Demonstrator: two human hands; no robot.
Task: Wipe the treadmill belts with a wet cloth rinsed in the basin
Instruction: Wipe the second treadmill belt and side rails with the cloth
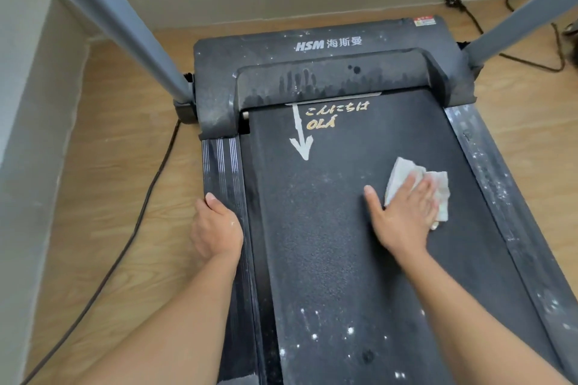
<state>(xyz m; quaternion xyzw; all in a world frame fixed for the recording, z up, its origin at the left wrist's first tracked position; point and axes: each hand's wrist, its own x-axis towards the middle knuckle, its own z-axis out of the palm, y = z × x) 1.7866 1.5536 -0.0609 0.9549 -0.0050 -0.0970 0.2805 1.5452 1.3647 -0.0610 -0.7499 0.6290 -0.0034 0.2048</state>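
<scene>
The black treadmill belt (328,228) runs down the middle of the view, dusty and dotted with white specks near me. A crumpled white cloth (403,172) lies on the belt's right half. My right hand (403,216) presses flat on the cloth with straight fingers and the thumb spread out to the left. My left hand (215,228) rests on the striped left side rail (223,166), its thumb over the rail's outer edge. No basin is in view.
The dusty motor cover (328,62) with wet streaks crosses the front of the belt. Two grey uprights (125,28) (513,22) rise at the sides. A black cable (147,197) trails over the wooden floor at left; another cord (531,59) lies at right. A wall stands close at left.
</scene>
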